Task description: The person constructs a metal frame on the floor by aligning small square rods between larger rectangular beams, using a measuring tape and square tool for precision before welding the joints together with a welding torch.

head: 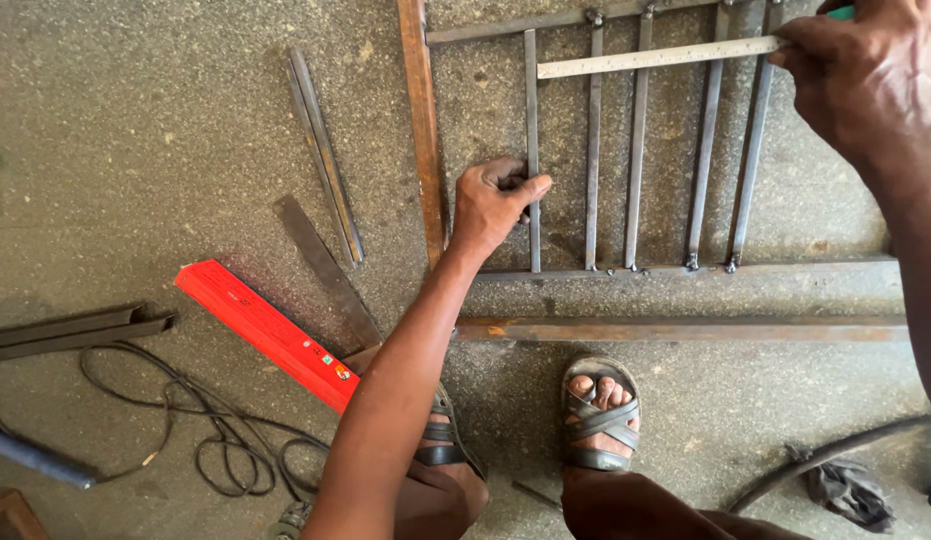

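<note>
Concrete floor [135, 120] carries a steel grille frame [685, 270]. Left hand [490, 205] grips an upright bar [532, 120]; right hand [870, 80] pinches a steel ruler [650, 58] lying crosswise over the bars.

Bare floor [135, 130] lying open on the left; upright bars [593, 150], ruler [655, 57] and red level [270, 332] blocking elsewhere.

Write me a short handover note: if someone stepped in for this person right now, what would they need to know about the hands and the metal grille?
Left hand: fingers closed on the leftmost upright bar of the grille, near its lower half.
Right hand: pinching the far end of a steel ruler laid across the uprights near their top.
Things: five uprights lie on the concrete floor between a rusty side piece and a bottom rail. A red spirit level lies to the left.
Done: the other four uprights seem tacked at the bottom.
Left: the held bar's bottom joint appears bare.
</note>
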